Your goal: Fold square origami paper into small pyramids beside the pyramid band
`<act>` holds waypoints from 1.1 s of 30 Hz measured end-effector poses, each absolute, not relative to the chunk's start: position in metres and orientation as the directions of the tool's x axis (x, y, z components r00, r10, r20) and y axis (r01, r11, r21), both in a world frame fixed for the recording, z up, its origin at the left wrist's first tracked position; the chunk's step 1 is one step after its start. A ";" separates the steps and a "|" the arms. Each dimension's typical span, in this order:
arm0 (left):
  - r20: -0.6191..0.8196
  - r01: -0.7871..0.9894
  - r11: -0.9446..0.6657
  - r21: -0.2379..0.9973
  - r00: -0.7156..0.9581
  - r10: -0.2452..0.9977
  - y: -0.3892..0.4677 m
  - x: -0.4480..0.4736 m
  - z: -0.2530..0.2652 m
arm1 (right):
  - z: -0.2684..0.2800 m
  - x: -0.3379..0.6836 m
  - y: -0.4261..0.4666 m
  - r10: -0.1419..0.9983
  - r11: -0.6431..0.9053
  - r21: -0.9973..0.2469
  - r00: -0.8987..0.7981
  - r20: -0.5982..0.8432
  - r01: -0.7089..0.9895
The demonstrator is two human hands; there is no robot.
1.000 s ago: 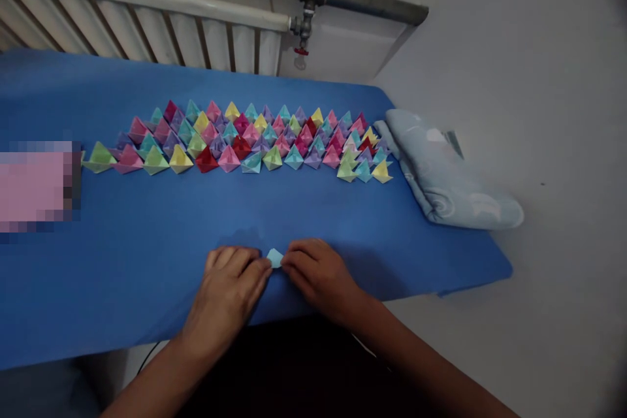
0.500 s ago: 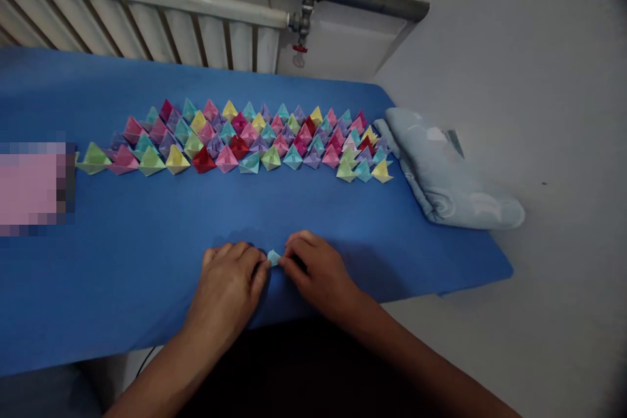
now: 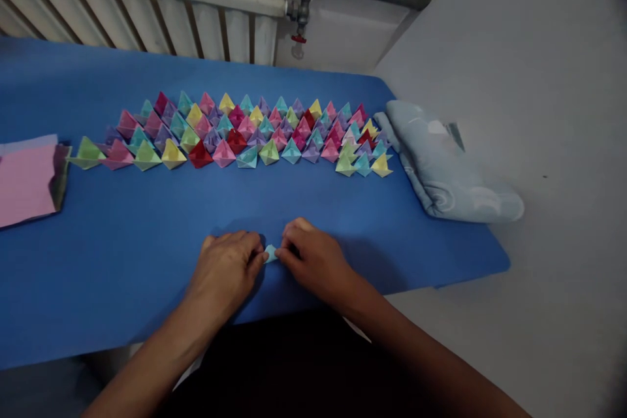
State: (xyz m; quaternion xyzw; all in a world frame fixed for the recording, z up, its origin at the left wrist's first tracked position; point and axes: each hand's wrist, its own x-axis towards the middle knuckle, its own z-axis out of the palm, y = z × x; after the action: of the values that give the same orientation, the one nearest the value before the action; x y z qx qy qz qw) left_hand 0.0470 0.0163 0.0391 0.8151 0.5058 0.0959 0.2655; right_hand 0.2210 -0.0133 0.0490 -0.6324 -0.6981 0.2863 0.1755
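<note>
A small folded piece of light blue paper point(image 3: 271, 253) is pinched between my two hands near the front of the blue table point(image 3: 196, 202). My left hand point(image 3: 228, 268) grips its left end between thumb and fingers. At its right end, my right hand point(image 3: 316, 261) has thumb and fingertips closed on it. Most of the paper's edges are covered by my fingertips. Beyond my hands, several rows of folded paper boats point(image 3: 269, 151) in pink, green, yellow, red, purple and blue stand close together.
A stack of coloured paper sheets point(image 3: 27, 183), pink on top, lies at the left. At the right end a rolled light blue cloth point(image 3: 445, 170) rests against the wall point(image 3: 553, 78). Behind the table are a white radiator point(image 3: 176, 19) and a pipe with a red-handled valve point(image 3: 298, 38).
The view has shifted slightly, bringing more of the paper stack into sight. Both hands keep their pinch on the light blue paper, with only slight finger movement.
</note>
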 end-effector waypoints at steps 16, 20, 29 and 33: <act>-0.098 0.799 -0.407 0.443 0.494 0.864 0.011 0.046 0.038 | 0.047 0.226 -0.012 0.984 0.068 -0.681 -0.162 -0.074 0.729; -0.065 0.798 -0.421 0.431 0.492 0.868 0.009 0.046 0.038 | 0.049 0.226 -0.008 0.977 0.027 -0.701 -0.167 -0.131 0.712; 0.201 0.705 -0.532 0.468 0.502 0.841 -0.002 0.038 0.023 | 0.049 0.219 -0.009 0.983 0.084 -0.573 -0.162 -0.086 0.815; 0.397 0.613 -0.701 0.365 0.578 0.713 -0.017 0.031 0.016 | 0.048 0.220 -0.010 0.982 0.113 -0.562 -0.178 -0.061 0.819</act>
State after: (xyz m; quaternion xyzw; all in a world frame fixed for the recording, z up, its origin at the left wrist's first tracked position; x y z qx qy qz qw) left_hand 0.0306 -0.0165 0.0160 0.8833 0.3752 0.2648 0.0942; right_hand 0.2200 -0.0101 0.0480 -0.6193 -0.7272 0.2449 0.1663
